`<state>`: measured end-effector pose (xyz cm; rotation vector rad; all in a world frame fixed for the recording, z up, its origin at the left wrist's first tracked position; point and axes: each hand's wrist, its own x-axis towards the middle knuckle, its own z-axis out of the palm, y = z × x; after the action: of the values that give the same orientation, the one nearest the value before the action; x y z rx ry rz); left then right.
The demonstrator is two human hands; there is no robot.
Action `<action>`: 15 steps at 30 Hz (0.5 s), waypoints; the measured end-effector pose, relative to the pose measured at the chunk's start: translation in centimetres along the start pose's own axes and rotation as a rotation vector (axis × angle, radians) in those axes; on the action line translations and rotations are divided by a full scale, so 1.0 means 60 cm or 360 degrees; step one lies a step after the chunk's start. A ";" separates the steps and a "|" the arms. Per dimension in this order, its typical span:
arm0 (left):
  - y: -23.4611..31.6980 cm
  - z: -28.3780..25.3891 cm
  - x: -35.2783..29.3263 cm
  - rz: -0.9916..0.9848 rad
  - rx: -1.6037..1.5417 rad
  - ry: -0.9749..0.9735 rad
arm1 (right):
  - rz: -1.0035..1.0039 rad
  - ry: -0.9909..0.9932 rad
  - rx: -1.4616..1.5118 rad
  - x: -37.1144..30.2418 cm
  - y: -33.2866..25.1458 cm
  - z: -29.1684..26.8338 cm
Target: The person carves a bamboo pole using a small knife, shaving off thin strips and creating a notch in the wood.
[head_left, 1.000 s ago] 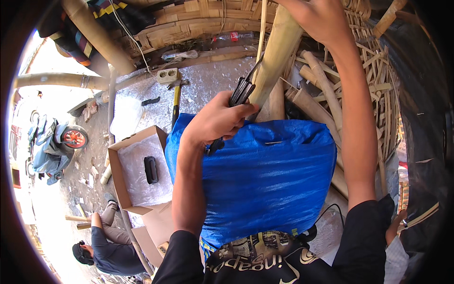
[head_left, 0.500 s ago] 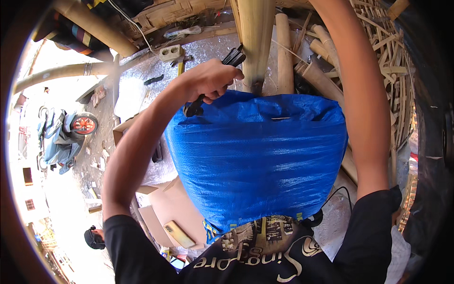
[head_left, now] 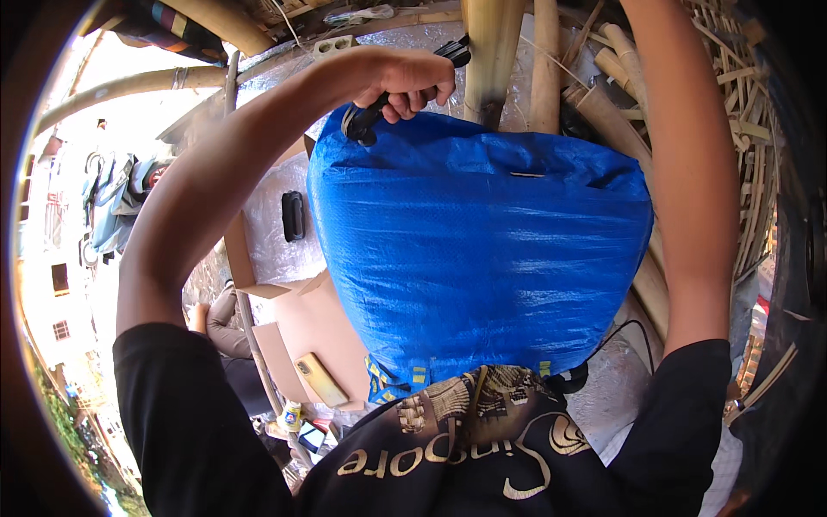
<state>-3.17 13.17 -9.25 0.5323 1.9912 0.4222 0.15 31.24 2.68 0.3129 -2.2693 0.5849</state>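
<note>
My left hand (head_left: 405, 82) is closed around a long black tool (head_left: 452, 52) whose ends stick out on both sides of the fist; its exact kind I cannot make out. It hangs over the far left corner of a big blue woven-plastic bag (head_left: 482, 258), which bulges in front of my chest, its far edge crumpled. Yellow-marked straps (head_left: 419, 376) show at the bag's near edge. My right forearm runs up along the right side and leaves the picture at the top, so my right hand is out of sight.
Beyond the bag stands a thick bamboo post (head_left: 491, 60), with bamboo poles (head_left: 544, 69) and woven slats to the right. At left lie a black case (head_left: 293, 215), cardboard (head_left: 297, 336) with a phone (head_left: 320, 379), and a socket block (head_left: 334, 46). A person's leg (head_left: 227, 323) shows further left.
The view has shifted, and the bag sits higher in it. My left hand, still gripping the black tool, is higher too. The black case has come into fuller sight; a person at left appears differently.
</note>
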 end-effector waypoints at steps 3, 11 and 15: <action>-0.006 -0.002 0.012 -0.0082 -0.0112 -0.0169 | -0.0022 -0.0052 0.0038 -0.008 -0.021 -0.019; -0.017 -0.009 0.011 -0.0066 -0.0289 -0.0193 | 0.0994 -0.0153 0.0011 -0.369 0.156 -0.129; 0.014 0.015 0.015 -0.0042 -0.0200 -0.0198 | 0.0825 0.0248 0.0295 -0.346 0.075 -0.093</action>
<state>-2.55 14.39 -9.89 0.4420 1.8371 0.4829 16.02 38.82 -10.45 -0.2386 -2.1461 1.0482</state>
